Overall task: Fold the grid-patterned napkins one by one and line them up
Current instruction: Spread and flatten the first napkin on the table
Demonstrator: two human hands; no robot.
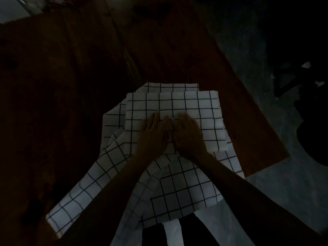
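Both hands, the left hand and the right hand, cover the near middle of the folded napkin. Beneath and nearer than the hands, loose napkins overlap, their count unclear, running off the bottom edge. The fingertips are blurred.

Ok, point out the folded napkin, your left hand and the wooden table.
folded napkin (200, 110): head view, bare upper right of its top layer.
left hand (152, 134): head view, back of the hand.
wooden table (168, 50): head view, bare top beyond the napkins.
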